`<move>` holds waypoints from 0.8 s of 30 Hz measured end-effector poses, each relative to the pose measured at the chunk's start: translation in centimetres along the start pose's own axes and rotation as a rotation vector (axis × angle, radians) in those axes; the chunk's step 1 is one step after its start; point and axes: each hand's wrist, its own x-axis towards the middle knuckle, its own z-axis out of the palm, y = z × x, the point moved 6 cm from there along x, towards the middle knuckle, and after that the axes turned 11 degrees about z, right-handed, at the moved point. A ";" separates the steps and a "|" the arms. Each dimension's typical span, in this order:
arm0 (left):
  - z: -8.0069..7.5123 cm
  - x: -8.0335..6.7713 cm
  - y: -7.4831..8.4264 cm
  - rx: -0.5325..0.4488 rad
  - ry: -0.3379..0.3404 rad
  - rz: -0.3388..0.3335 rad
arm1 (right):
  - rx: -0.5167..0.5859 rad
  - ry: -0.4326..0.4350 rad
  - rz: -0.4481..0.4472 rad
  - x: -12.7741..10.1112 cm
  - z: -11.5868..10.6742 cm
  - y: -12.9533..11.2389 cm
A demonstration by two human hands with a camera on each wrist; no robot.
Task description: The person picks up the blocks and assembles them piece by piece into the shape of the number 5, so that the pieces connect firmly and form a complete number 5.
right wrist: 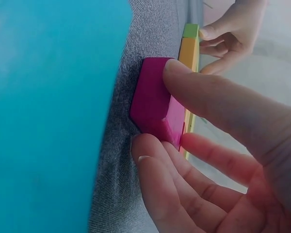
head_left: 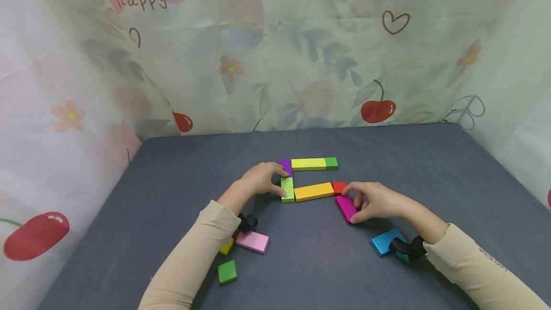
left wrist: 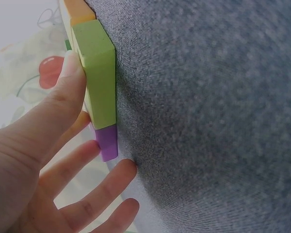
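My left hand (head_left: pixel 263 179) rests at the left side of the row, with its thumb on the lime-green block (left wrist: pixel 101 85) and fingertips by the purple block (left wrist: pixel 106 141). Its other fingers are spread loosely in the left wrist view. My right hand (head_left: pixel 380 200) pinches a magenta block (head_left: pixel 346 209), the thumb on its near end and fingers at its far end. This block lies slanted on the table, just below the small red block (head_left: pixel 339 187). An orange block (head_left: pixel 314 192) runs between the red and lime-green ones.
A yellow block (head_left: pixel 308 164) and a green block (head_left: pixel 331 163) extend rightward from the purple one. Under the left forearm lie a pink block (head_left: pixel 252 242), a partly hidden yellow block (head_left: pixel 226 247) and a green square block (head_left: pixel 227 272). A blue block (head_left: pixel 386 241) lies by the right wrist.
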 end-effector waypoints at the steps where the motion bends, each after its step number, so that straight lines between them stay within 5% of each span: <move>1: 0.0 0.0 0.0 0.000 0.001 0.000 | -0.001 0.002 0.003 0.0 0.0 0.0; 24: 0.1 0.1 -0.1 -0.001 0.010 0.004 | -0.009 0.020 0.039 0.4 -0.1 0.0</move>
